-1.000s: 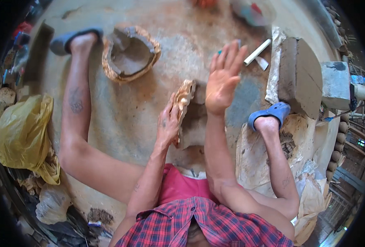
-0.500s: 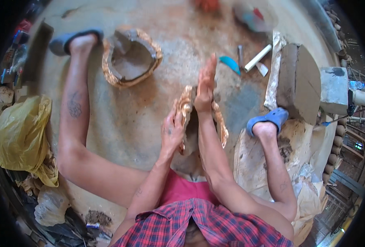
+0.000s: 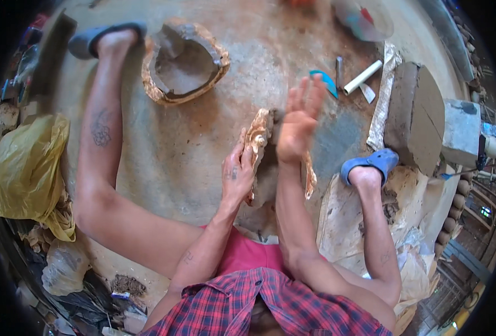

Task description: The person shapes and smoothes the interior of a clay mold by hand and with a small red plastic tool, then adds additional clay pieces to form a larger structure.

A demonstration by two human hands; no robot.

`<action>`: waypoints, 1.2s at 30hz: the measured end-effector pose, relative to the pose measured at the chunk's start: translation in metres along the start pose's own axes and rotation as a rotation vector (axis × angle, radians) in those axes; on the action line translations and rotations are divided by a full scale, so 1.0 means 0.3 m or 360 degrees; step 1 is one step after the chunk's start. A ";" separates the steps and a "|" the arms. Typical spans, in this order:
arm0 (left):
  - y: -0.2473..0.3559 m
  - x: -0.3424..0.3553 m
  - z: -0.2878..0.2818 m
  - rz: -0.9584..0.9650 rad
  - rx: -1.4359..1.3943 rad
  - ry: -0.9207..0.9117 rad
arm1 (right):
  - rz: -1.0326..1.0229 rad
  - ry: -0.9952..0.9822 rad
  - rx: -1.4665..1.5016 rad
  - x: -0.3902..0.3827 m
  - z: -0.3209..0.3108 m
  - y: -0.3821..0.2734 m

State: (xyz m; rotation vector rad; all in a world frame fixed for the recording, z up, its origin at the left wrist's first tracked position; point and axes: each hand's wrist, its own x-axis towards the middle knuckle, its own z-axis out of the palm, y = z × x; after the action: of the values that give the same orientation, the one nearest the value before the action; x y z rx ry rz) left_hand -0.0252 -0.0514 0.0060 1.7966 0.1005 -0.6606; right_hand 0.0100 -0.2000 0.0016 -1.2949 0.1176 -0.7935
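My left hand (image 3: 236,171) grips the side of an upright piece with a rough tan, mottled edge (image 3: 259,134); grey clay shows just right of it. My right hand (image 3: 298,120) is raised over that clay, palm showing and fingers apart, slightly blurred and holding nothing. A second rough tan edge (image 3: 309,176) shows beside my right forearm. Farther forward and left, a hollow piece (image 3: 153,81) with a thick tan rim and grey inside rests on the floor.
Right: teal curved tool (image 3: 329,84), grey rod (image 3: 339,70), white tube (image 3: 362,75), large grey clay block (image 3: 415,117), pale block (image 3: 460,129), blurred bowl (image 3: 360,19). Left: yellow plastic bag (image 3: 27,168), clutter along the edge. My bent legs frame the work, blue clog (image 3: 371,162) on the right.
My right hand dropped edge-on toward the clay half a second ago and is raised again, palm showing. My left hand stays on the piece, with only a slight shift.
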 end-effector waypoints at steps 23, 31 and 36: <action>0.003 0.015 0.022 0.0076 -0.0150 -0.0048 | 0.1149 -0.0948 -0.2060 0.173 -0.203 -0.082; 0.001 0.015 0.024 0.0091 -0.0098 0.0026 | 0.1545 -0.1045 -0.1964 0.210 -0.212 -0.095; -0.008 0.025 0.038 0.0234 -0.0102 0.0109 | 0.1284 -0.0966 -0.2137 0.195 -0.204 -0.076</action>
State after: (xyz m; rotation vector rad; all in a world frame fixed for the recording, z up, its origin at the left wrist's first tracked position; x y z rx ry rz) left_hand -0.0242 -0.0629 -0.0017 1.7468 0.0348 -0.4860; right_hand 0.0121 -0.2849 0.0234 -2.4172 0.7107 0.5597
